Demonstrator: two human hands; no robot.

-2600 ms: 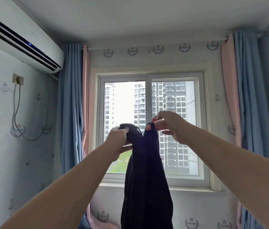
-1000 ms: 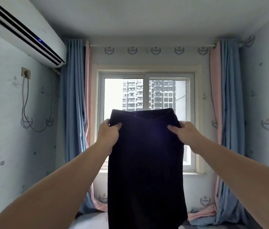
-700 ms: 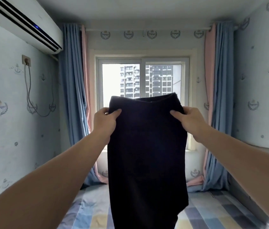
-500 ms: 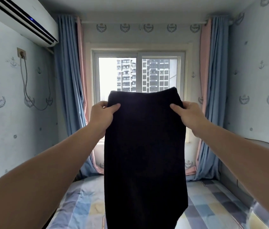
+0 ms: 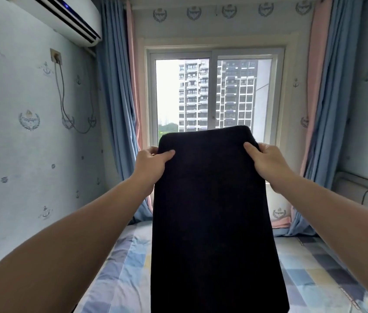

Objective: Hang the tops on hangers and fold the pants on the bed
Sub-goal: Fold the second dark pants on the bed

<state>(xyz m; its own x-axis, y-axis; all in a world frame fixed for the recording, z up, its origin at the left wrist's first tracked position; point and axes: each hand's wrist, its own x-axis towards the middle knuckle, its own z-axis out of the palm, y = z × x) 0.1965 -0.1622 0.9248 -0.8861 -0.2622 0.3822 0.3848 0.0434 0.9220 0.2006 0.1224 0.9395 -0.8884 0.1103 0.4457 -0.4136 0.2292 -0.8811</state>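
A pair of dark navy pants (image 5: 212, 222) hangs flat in front of me, waistband up, with its lower end running out of the bottom of the view. My left hand (image 5: 150, 166) pinches the waistband's left edge, thumb on the front. My right hand (image 5: 266, 162) pinches the right edge the same way. Below the pants lies the bed (image 5: 122, 279) with a pastel checked cover. No tops or hangers are in view.
A window (image 5: 214, 93) faces me, with blue and pink curtains (image 5: 115, 109) on both sides. An air conditioner (image 5: 65, 14) sits high on the left wall. A padded headboard or ledge (image 5: 363, 190) runs along the right wall.
The bunched pants were spread out flat by the waistband. Since then my hands and my gaze have come down, so the bed now shows beneath the pants.
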